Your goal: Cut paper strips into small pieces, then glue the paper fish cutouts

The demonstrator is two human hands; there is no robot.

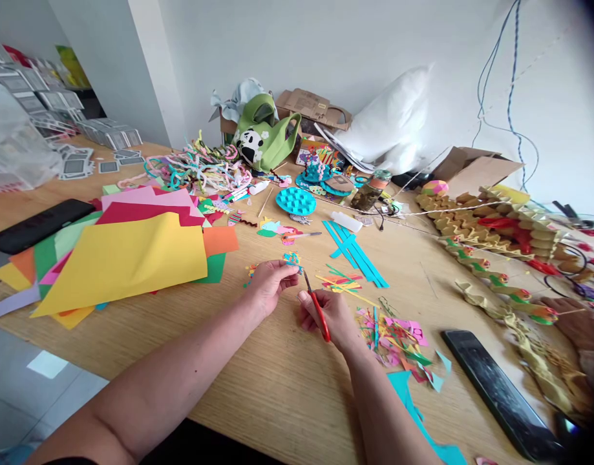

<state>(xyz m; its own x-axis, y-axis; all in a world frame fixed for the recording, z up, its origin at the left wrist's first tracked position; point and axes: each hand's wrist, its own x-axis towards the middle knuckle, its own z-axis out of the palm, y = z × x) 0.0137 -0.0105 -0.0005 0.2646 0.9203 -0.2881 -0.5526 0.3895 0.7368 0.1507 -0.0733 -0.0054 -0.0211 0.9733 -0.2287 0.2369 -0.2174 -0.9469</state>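
Observation:
My right hand (331,316) grips a pair of scissors (320,313) with red handles, the blades pointing up and left. Close to the blade tips, my left hand (276,281) pinches a small blue strip of paper (298,267) between thumb and fingers. Small colourful paper bits (291,258) lie on the table just beyond the left fingertips. To the right of the scissors are thin yellow, red and green paper strips (342,281). Wider blue paper strips (355,253) lie crossed behind them. A heap of mixed paper scraps (391,339) sits beside my right wrist.
Stacked coloured paper sheets (132,258) cover the left side. A black phone (500,391) lies at front right, near another person's hand (571,323) and egg-carton pieces (495,226). Behind are a blue round piece (295,201), a glass jar (371,192) and a green panda bag (270,139).

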